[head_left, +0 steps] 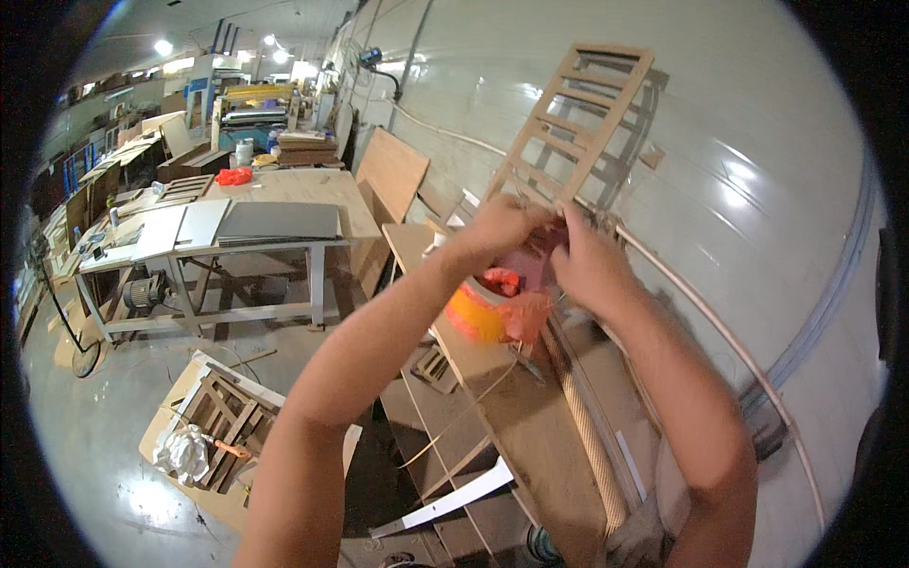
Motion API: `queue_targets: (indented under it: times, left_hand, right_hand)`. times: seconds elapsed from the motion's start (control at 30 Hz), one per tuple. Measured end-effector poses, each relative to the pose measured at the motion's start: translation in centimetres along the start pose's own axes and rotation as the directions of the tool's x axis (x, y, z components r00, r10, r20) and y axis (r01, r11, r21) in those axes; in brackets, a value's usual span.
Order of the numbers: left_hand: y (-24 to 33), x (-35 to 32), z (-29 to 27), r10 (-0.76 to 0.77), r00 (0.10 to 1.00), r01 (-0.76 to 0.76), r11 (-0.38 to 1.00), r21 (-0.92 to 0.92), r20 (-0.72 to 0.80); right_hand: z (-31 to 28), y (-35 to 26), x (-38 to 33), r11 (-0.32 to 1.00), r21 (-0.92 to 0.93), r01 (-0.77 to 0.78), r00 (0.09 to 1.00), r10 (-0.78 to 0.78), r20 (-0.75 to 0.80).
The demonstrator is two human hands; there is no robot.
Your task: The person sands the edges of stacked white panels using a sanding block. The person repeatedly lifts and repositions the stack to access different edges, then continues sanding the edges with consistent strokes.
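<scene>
My left hand (497,227) and my right hand (589,265) are raised together in front of me, fingers pinched on a crumpled reddish plastic bag (532,270). Just below the hands sits an orange and yellow container (478,317) with something red in its mouth (502,280). It stands on a long brown wooden board (530,426) that runs toward me. Part of the bag hangs down beside the container. What the fingertips pinch inside the bag is hidden.
A slatted wooden frame (578,114) leans on the white wall behind the hands. A workbench (256,222) with grey sheets stands left. On the floor lie a slatted panel (222,426), a white rag (185,452) and a white strip (445,502).
</scene>
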State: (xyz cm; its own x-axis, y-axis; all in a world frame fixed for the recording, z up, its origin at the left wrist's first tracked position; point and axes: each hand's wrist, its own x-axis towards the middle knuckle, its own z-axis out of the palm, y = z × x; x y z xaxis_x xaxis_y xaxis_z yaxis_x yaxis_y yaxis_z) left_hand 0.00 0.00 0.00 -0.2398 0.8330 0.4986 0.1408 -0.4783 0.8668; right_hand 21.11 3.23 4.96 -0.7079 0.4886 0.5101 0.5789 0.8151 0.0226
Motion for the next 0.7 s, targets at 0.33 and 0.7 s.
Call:
queue_targets:
  times: [0.33,0.7]
  left_hand:
    - [-8.5,2.7,-0.9,0.493,0.865,-0.498,0.824,0.271,0.091]
    - [-13.2,3.9,1.7,0.186,0.981,-0.178,0.977,0.116,-0.055]
  right_hand:
    - [0.6,4.5,0.1,0.985,0.170,-0.012,0.989,0.036,-0.143]
    - [1.7,11.8,-1.6,0.857,0.470,-0.213,0.976,0.165,0.142]
